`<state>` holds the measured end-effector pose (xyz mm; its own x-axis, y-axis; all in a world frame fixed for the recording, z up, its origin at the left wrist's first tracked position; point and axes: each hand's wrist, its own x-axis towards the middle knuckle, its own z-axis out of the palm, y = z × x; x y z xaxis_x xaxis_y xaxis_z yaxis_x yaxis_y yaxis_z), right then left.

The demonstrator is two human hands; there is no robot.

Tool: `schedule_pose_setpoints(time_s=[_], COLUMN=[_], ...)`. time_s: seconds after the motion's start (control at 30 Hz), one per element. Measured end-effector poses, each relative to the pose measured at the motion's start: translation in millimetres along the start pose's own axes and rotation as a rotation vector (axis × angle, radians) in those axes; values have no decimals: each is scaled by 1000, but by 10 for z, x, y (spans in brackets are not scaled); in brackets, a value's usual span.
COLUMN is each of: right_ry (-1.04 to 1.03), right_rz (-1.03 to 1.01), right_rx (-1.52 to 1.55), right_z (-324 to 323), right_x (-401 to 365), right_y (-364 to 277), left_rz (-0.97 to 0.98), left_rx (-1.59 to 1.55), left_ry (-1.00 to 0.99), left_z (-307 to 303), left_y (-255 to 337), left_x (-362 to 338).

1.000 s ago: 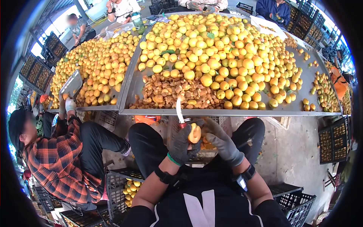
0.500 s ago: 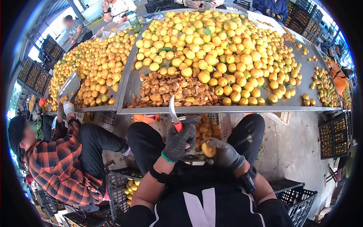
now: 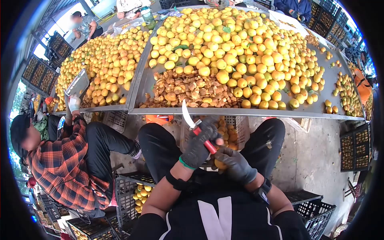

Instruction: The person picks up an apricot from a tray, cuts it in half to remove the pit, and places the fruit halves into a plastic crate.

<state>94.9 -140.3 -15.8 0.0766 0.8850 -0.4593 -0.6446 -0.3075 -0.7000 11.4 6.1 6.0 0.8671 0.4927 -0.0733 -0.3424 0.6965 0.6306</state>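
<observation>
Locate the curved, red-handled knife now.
In the head view, the knife is in the dark-gloved left hand, near centre, its blade pointing toward the grey metal table.

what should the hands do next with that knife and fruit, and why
I'd probably turn the knife so its blade meets the fruit: the left hand holds the red handle, blade pointing away towards the table, while the right hand holds the fruit near the handle's end.

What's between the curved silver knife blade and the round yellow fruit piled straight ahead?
In the head view, a loose heap of small brown pieces lies between blade and fruit.
</observation>
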Motion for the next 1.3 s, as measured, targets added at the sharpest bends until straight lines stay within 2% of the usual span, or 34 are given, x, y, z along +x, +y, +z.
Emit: schedule_pose_setpoints(time_s=[0.07, 0.13, 0.17, 0.2, 0.27, 0.3, 0.37, 0.4, 0.47, 0.5, 0.57, 0.63, 0.7, 0.77, 0.8, 0.87, 0.93, 1.0, 1.07, 1.13, 1.2, 1.3], right_ry=[157, 182, 205, 206, 309, 306, 80, 79, -230, -209, -242, -278, -62, -16, 27, 5, -18, -39, -39, -35, -23, -9], right_rz=[-12, -80, -146, -145, -315, -316, -46, -46, 17, 42, 65, 77, 104, 74, 49, 10, -26, -39, -46, -56, -58, -95], right_rx=[-139, -254, -370, -370, -679, -679, -95, -95, 385, 363, 313, 259, 38, -16, -70, -24, 22, 76, 25, -28, -142, -104], right_z=[75, 68, 57, 34, -10, 13, 82, 98, 123, 130, 78, 65, 61, 78, 84, 94, 104, 119, 110, 100, 94, 108], right_x=[-33, -14, 4, 32, 95, 70, -24, -36, -45, -38, -8, 11, 27, 30, 25, -20, -50, -65, -97, -129, -157, -132], right_y=[-99, -50, -12, 48, 143, 86, -73, -66, -48, -4, 43, 41, 16, -3, -10, 52, 49, -31, -43, -60, -62, 7], left_rz=[-9, 100, 117, 116, 252, 254, 137, 137, 95, 95, -28, -3, 27, 128, 125, 65, 102, 150, 179, 203, 212, 221], left_rx=[-103, -96, -50, -51, -43, -42, -178, -178, -59, -62, 26, 84, 139, 27, 27, -96, -45, -24, 0, -92, -72, -18], left_ry=[22, 26, 180, 181, 496, 497, 417, 417, 308, 309, 109, 119, 123, 422, 421, 242, 326, 170, 153, 38, 38, 16], left_z=[-17, -3, 58, 84, 93, 37, -101, -88, -10, 38, 106, 138, 142, 38, -34, -185, 14, -11, -20, -46, -22, 1], left_y=[31, 36, -11, -58, -112, -104, -58, -8, 92, 108, 120, 106, 29, -127, -108, -23, 99, 132, 113, 93, 86, 81], left_x=[-4, 14, 9, 40, 108, 104, 62, 44, 40, 23, -37, -42, 9, 93, 89, 42, -1, -42, -72, -71, -78, -90])
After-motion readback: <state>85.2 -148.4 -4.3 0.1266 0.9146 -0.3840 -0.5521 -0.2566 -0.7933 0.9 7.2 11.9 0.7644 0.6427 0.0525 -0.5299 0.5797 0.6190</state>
